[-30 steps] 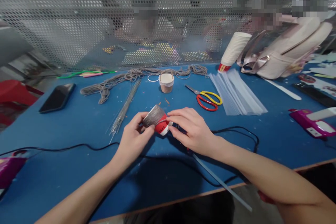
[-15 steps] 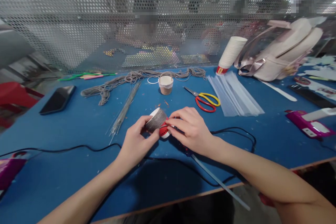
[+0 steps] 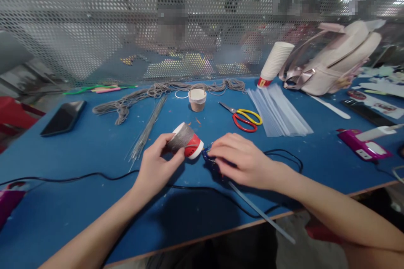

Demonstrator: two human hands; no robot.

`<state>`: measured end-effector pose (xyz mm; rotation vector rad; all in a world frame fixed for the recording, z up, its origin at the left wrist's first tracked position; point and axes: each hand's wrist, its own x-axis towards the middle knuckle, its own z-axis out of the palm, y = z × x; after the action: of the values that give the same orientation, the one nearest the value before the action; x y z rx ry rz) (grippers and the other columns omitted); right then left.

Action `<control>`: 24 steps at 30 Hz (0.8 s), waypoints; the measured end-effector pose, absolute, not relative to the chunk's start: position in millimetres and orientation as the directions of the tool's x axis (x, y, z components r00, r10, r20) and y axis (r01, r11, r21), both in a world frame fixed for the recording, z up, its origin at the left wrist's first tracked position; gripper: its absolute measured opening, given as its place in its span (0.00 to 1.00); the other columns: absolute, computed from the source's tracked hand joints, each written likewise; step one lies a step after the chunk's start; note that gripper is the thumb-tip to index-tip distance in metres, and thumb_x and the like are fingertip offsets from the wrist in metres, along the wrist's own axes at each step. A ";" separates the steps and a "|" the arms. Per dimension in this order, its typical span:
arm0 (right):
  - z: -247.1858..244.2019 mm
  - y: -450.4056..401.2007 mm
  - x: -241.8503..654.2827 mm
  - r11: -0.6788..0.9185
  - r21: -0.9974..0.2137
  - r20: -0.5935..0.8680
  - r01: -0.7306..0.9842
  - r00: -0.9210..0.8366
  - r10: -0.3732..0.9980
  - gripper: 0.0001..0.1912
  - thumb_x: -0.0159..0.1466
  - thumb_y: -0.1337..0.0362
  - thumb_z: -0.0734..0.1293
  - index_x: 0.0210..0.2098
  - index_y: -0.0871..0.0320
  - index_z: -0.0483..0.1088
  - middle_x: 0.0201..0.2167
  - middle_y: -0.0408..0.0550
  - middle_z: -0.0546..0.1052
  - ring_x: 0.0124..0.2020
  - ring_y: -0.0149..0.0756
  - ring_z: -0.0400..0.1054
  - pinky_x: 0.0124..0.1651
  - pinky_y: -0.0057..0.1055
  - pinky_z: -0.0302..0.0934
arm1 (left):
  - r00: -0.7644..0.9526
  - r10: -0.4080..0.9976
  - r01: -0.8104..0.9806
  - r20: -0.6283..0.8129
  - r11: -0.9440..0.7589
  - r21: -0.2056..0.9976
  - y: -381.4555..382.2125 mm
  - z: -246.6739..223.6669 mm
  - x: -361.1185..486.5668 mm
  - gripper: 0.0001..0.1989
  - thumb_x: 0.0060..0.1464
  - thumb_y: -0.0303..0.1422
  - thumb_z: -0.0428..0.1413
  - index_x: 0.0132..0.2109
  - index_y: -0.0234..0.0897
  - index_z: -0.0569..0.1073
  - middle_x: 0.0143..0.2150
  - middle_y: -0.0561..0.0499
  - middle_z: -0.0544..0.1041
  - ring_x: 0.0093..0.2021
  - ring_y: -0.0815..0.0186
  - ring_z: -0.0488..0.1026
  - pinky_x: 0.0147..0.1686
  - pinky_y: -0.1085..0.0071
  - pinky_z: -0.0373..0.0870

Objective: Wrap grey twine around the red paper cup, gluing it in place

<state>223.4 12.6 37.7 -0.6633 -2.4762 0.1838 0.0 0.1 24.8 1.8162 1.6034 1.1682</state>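
My left hand (image 3: 159, 159) is closed around a paper cup (image 3: 193, 147), which lies tilted with its white rim toward the upper left. Grey cord (image 3: 181, 136) is wound round the cup's wider part; the red and white end is bare. Just right of the cup, my right hand (image 3: 241, 159) curls over a dark blue glue gun (image 3: 206, 154), mostly hidden beneath the fingers. A long translucent glue stick (image 3: 261, 214) juts from its back, past the table's front edge. Beyond the cup stands a small cord-wrapped cup (image 3: 198, 101) with a white lining and a handle.
Scissors (image 3: 243, 118) with red and yellow handles lie beside a fan of glue sticks (image 3: 279, 111). Grey cord bundles (image 3: 132, 103), thin wires (image 3: 147, 132) and a phone (image 3: 63, 118) are on the left. Stacked cups (image 3: 276, 65) and a backpack (image 3: 334, 63) stand at the back right. A black cable (image 3: 217, 191) crosses the front.
My right hand has left the cup and moved right onto the glue gun. The cup has turned in my left hand, showing more of its red end.
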 end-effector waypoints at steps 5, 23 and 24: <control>22.0 13.3 253.9 0.819 -0.181 0.122 0.545 -0.814 0.569 0.25 0.54 0.77 0.61 0.52 0.68 0.67 0.53 0.63 0.71 0.53 0.48 0.65 0.52 0.45 0.62 | -0.067 0.943 0.568 0.327 -0.233 0.790 4.9 22.8 -4.8 0.09 0.48 0.36 0.55 0.38 0.40 0.70 0.34 0.54 0.75 0.32 0.66 0.72 0.35 0.71 0.71; 27.3 22.4 179.3 0.828 0.018 0.680 0.560 -0.614 0.401 0.13 0.66 0.66 0.61 0.28 0.61 0.73 0.26 0.48 0.73 0.29 0.36 0.59 0.37 0.35 0.49 | -0.003 0.878 0.608 0.479 -0.379 0.698 -0.7 10.3 -0.7 0.09 0.49 0.34 0.54 0.38 0.36 0.70 0.30 0.54 0.73 0.28 0.69 0.70 0.32 0.72 0.70; 25.0 20.4 176.8 0.836 0.030 0.678 0.548 -0.625 0.386 0.13 0.66 0.67 0.61 0.27 0.61 0.72 0.25 0.47 0.73 0.29 0.35 0.59 0.37 0.35 0.48 | -0.012 0.883 0.600 0.470 -0.370 0.710 -0.4 10.1 -1.0 0.09 0.49 0.34 0.55 0.39 0.36 0.70 0.30 0.54 0.73 0.28 0.69 0.70 0.32 0.72 0.70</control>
<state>176.8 20.4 25.0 -0.6787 -2.3203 -0.3050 -1.0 -0.4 10.1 1.9681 1.5496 1.3273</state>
